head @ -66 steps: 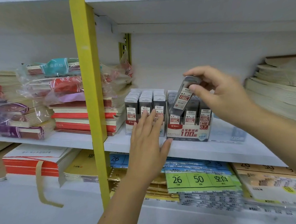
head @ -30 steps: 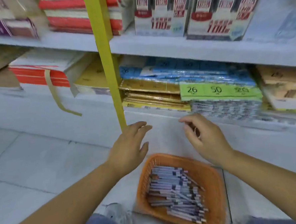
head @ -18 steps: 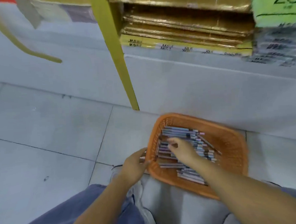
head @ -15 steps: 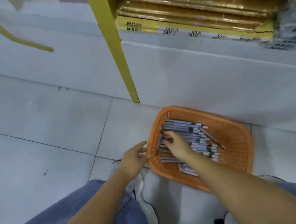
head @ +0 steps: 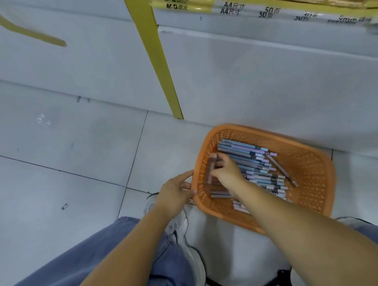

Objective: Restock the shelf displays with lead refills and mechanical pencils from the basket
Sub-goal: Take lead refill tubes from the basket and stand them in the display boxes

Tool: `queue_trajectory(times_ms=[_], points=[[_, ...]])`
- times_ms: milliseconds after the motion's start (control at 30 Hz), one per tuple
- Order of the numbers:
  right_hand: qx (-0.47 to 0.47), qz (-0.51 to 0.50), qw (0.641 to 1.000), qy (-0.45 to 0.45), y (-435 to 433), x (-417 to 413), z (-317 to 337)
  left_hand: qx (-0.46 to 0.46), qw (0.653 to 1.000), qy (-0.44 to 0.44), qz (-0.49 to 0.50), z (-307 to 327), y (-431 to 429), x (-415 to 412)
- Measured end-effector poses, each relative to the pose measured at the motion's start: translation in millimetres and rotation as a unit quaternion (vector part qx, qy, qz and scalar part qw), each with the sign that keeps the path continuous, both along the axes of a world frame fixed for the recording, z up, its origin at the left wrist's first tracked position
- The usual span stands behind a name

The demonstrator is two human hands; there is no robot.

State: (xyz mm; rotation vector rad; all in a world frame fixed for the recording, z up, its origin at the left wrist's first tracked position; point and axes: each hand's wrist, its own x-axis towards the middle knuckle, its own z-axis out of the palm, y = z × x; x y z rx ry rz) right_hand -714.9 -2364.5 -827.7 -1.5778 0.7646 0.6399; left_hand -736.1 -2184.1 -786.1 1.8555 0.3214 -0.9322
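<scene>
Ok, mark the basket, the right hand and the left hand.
basket (head: 313, 164): head view, bare mesh wall on its far right side.
right hand (head: 226, 172): head view, back of the hand, among the pencils.
left hand (head: 174, 193): head view, back of the hand, at the basket's near-left rim.

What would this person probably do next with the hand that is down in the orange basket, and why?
Probably close the right hand on a few pencil packs and lift them out. Its fingers already curl over the left end of the pile in the orange basket, though blur hides how firm the grip is. The left hand rests at the rim, seemingly steadying it.
</scene>
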Motion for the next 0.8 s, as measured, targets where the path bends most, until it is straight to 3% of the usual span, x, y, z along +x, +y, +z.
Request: queue_trajectory(times_ms=[167, 233, 300, 367, 467, 567, 667, 733, 800], points=[[0.039, -0.022, 0.999, -0.030, -8.6, -7.5, 38.7, 0.106, 0.987, -0.073, -0.096, 31.3, -18.6, 9.4], [0.067, -0.039, 0.994, -0.079, -21.3, -6.7, 72.1, 0.094, 0.981, -0.112, -0.127, 53.8, -29.1, 19.4], [0.110, -0.065, 0.981, -0.144, -37.5, -3.9, 112.3, 0.033, 0.982, -0.102, -0.153, 82.7, -40.5, 29.0], [0.128, -0.071, 0.967, -0.209, -53.1, -2.1, 155.1, -0.091, 0.984, -0.046, -0.147, 116.0, -52.0, 32.1], [0.111, -0.038, 0.945, -0.304, -74.6, -6.5, 220.1, -0.229, 0.963, -0.019, -0.138, 167.9, -74.9, 30.6], [0.007, 0.021, 0.928, -0.371, -89.7, -14.8, 285.2, -0.163, 0.955, -0.197, -0.149, 214.9, -97.6, 29.5], [-0.048, -0.001, 0.904, -0.425, -105.5, -27.3, 340.5, -0.064, 0.904, -0.376, -0.191, 259.6, -113.2, 28.4], [-0.046, -0.001, 0.890, -0.454, -116.7, -34.0, 368.6, -0.078, 0.885, -0.414, -0.199, 285.3, -119.6, 27.9], [-0.041, 0.002, 0.881, -0.472, -127.1, -38.7, 392.2, -0.128, 0.892, -0.394, -0.180, 309.9, -124.8, 28.7]])
